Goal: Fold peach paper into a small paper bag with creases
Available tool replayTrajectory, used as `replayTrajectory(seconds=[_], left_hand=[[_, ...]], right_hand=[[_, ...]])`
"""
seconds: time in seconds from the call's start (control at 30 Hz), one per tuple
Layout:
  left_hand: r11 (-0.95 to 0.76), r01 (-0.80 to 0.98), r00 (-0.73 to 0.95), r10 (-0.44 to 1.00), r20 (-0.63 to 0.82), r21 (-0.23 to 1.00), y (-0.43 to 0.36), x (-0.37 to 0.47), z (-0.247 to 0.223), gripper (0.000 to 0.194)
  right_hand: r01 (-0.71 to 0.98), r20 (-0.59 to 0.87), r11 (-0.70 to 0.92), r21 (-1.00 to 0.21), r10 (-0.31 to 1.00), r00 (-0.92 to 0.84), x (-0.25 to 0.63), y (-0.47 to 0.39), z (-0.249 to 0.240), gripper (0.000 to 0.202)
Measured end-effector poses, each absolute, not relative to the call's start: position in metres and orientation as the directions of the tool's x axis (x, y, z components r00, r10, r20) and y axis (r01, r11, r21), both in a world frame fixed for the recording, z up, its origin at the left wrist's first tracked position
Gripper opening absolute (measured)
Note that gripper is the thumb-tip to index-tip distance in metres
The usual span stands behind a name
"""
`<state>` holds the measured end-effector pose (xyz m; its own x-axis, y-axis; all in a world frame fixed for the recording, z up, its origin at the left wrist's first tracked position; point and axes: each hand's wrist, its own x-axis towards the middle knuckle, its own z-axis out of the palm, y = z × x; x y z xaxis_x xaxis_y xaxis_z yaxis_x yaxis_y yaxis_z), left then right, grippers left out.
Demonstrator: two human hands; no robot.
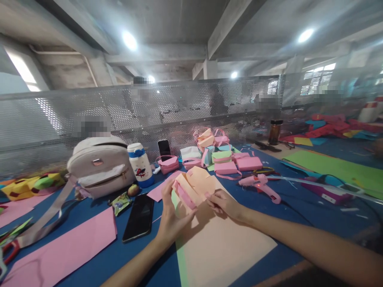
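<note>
The left hand (173, 217) clasps a folded peach-and-pink paper piece (200, 181), apparently to steady it while the right hand (223, 204) pinches its edge, a flat peach paper sheet (223, 249) beneath and a pink plastic glue gun (261, 185) handily right of this grip.

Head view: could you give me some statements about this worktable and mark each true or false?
1. The left hand holds a folded paper piece. True.
2. The right hand holds the glue gun. False: the glue gun lies on the table; the fingertips are at the paper piece.
3. The bottle stands beside the bag. True.
4. The green sheet lies over the peach sheet. False: the peach sheet is on top; green shows along its left edge.
5. The nearer phone lies flat. True.
</note>
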<state>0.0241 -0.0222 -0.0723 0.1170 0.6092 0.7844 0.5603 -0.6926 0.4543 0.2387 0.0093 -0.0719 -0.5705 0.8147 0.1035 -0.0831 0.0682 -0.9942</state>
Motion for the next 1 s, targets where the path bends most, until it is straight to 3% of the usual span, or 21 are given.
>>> replayTrajectory(seconds=[0.7, 0.8, 1.0], left_hand=[[-0.765, 0.577, 0.207, 0.476, 0.855, 0.286, -0.03, 0.027, -0.065, 0.092], [-0.741, 0.565, 0.149, 0.526, 0.838, 0.364, -0.028, 0.027, -0.067, 0.091], [-0.603, 0.362, -0.101, 0.732, 0.673, 0.711, -0.018, 0.028, -0.067, 0.085]], right_hand=[[-0.01, 0.066, 0.075, -0.997, 0.797, -0.6, 0.237, 0.006, -0.069, 0.056], [-0.021, 0.093, 0.1, -0.995, 0.805, -0.586, 0.236, 0.006, -0.068, 0.055], [-0.047, 0.161, 0.161, -0.986, 0.834, -0.528, 0.236, 0.01, -0.068, 0.045]])
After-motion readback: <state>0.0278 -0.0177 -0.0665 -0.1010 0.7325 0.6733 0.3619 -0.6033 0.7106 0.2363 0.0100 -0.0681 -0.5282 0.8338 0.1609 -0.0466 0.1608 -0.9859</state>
